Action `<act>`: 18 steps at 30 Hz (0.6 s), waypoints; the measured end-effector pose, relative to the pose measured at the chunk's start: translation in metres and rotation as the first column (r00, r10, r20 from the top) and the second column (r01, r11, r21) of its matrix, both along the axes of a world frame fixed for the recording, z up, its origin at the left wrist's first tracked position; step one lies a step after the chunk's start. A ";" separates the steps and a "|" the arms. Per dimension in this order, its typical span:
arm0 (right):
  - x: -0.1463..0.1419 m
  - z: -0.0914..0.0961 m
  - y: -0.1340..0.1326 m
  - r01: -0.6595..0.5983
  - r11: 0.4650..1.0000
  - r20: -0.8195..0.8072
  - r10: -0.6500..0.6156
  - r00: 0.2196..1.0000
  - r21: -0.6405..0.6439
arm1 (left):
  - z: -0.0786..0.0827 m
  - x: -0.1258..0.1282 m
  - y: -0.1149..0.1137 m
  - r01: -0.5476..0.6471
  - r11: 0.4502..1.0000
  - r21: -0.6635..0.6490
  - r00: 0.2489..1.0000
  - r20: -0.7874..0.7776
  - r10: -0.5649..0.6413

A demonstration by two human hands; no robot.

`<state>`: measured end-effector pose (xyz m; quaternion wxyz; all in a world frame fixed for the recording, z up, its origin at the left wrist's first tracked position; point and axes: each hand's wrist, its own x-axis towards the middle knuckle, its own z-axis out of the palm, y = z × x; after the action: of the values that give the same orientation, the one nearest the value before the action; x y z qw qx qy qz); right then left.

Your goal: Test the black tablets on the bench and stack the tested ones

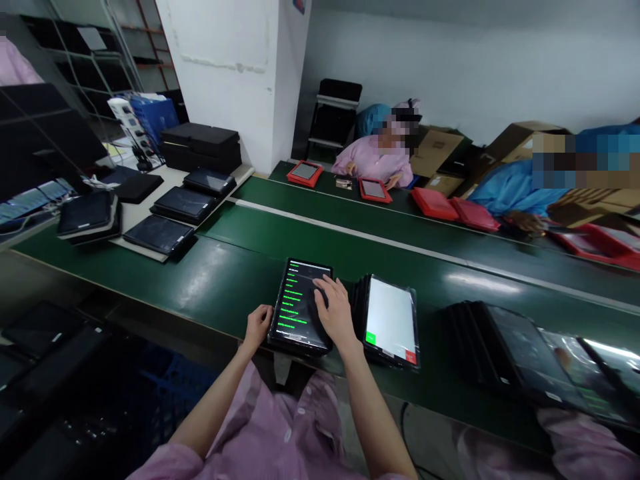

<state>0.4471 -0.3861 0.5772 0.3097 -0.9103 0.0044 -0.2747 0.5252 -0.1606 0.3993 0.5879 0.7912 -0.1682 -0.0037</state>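
Note:
A tablet (pixel 301 300) with lines of green text on a black screen lies in front of me on a stack of tablets. My left hand (pixel 259 325) is curled closed against the left edge of that tablet. Over the right side of its screen is my right hand (pixel 336 308), fingers stretched out and apart, holding nothing; whether a fingertip touches the glass I cannot tell. Just right of it, a second tablet (pixel 391 317) shows a white screen with a green and a red corner box, and it also tops a stack.
Dark tablets (pixel 159 235) lie on a pale board at the left. More stacked tablets (pixel 520 340) stand at the right, near a pink sleeve (pixel 583 433). Across the green bench (pixel 220 287), two people work among red cases (pixel 434 203).

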 end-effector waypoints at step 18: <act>-0.042 0.010 0.010 0.030 0.998 -0.003 -0.030 1.000 0.048 | 0.005 0.009 0.000 -0.144 0.983 -0.117 0.980 -0.154 0.125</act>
<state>0.4052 -0.3761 0.5869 0.3274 -0.9027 0.0251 -0.2779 0.5340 -0.1604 0.4040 0.6468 0.7593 -0.0705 -0.0111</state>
